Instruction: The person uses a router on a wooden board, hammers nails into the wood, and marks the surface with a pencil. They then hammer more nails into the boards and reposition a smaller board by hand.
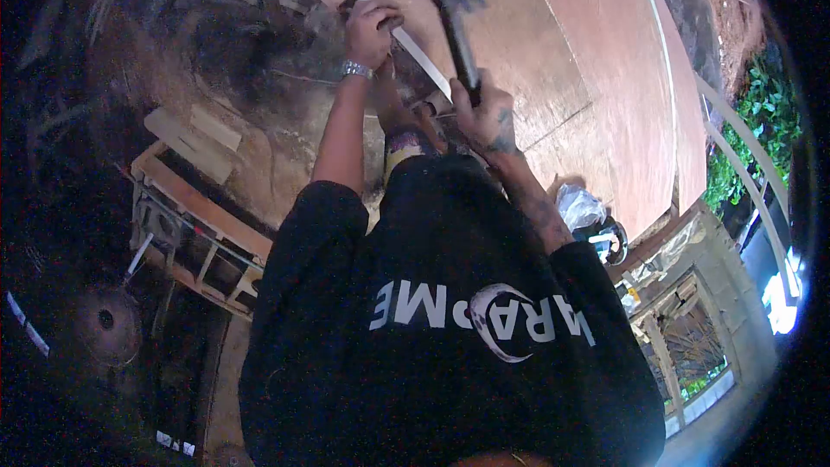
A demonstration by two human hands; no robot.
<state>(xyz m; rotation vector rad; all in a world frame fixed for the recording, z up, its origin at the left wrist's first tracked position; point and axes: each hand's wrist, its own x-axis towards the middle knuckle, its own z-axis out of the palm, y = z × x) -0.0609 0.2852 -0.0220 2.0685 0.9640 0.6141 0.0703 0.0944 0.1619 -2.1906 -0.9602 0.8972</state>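
Note:
My right hand is wrapped round the dark handle of a claw hammer. The hammer's head is raised above a large pinkish-brown plywood sheet and looks slightly blurred. A narrow pale strip runs slantwise along the sheet's near edge. At its upper end, my left hand, with a metal watch on the wrist, has its fingers closed on the strip. Whether something small, such as a nail, is also pinched there I cannot make out.
A wooden frame stands at the left, with flat board pieces beside it. To the right lie a clear plastic bag and a dark round object. Farther right is a wooden frame opening. Green plants show beyond the sheet.

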